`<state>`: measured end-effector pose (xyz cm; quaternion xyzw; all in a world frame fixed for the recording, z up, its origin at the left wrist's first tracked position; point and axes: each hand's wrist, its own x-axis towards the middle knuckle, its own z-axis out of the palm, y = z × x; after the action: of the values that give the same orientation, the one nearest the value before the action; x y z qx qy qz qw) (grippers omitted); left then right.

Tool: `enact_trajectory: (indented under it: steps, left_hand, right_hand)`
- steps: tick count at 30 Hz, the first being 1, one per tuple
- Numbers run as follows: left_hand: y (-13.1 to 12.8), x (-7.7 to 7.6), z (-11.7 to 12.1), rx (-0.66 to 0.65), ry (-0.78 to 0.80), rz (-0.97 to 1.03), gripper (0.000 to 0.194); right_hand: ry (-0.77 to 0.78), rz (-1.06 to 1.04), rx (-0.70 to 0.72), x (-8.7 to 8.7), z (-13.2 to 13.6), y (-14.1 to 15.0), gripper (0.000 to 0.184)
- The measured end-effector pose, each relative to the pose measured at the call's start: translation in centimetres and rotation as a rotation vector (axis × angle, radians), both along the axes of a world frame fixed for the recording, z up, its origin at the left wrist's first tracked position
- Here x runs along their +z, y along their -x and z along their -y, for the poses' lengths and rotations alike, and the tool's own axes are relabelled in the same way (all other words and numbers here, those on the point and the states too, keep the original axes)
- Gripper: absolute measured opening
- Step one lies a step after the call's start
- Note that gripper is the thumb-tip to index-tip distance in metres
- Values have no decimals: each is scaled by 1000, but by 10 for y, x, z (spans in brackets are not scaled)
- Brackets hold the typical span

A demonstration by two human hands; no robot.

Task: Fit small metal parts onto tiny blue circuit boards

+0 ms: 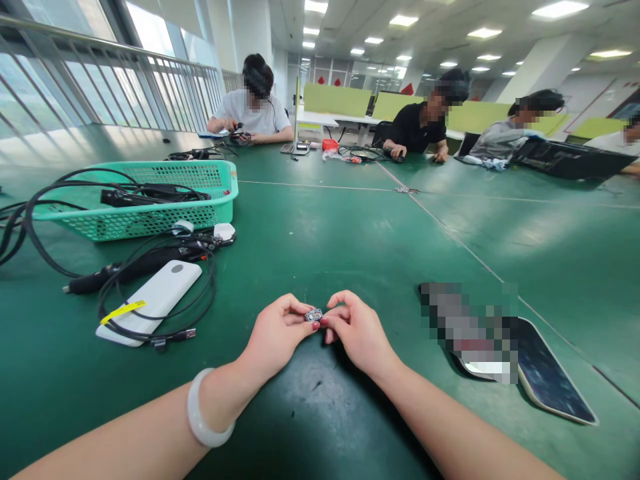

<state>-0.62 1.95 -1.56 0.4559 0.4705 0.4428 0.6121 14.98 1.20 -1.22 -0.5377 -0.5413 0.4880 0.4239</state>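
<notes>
A small rectangular part with a pale, metallic-looking face [314,315], perhaps a little circuit board, is pinched between the thumb and fingers of my left hand [277,333]. A pale bangle [203,408] circles my left wrist. From the other side, my right hand [361,333] has its thumb and fingertips drawn together at the right edge of the same part. Both hands are just above the green table [320,247]. The part is too small to make out in detail.
On the left stand a green basket [160,223] with black cables, a white power bank [150,300] and a black handle-like tool [145,263]. To the right lie a blurred flat object [455,320] and a phone [547,370]. Several people sit across the table.
</notes>
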Motion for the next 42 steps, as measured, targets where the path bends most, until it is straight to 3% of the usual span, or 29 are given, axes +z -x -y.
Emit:
enact_trajectory:
  steps: [9, 17, 25, 34, 42]
  left_hand:
    - [-1, 4, 2, -22, 27, 0, 27]
    - [-2, 7, 0, 8, 95, 104, 33]
    - [-1, 6, -1, 0, 108, 132, 35]
    - [1, 4, -3, -8, 115, 214, 34]
    - [-1, 6, -2, 15, 105, 228, 34]
  right_hand:
    - [-105, 184, 3, -1, 4, 0, 2]
    - [-303, 329, 3, -3, 7, -3, 12]
    - [-301, 322, -7, -1, 8, -1, 15]
    - [-585, 543, 19, -6, 7, -4, 18]
    - [-521, 486, 1, -4, 8, -6, 19]
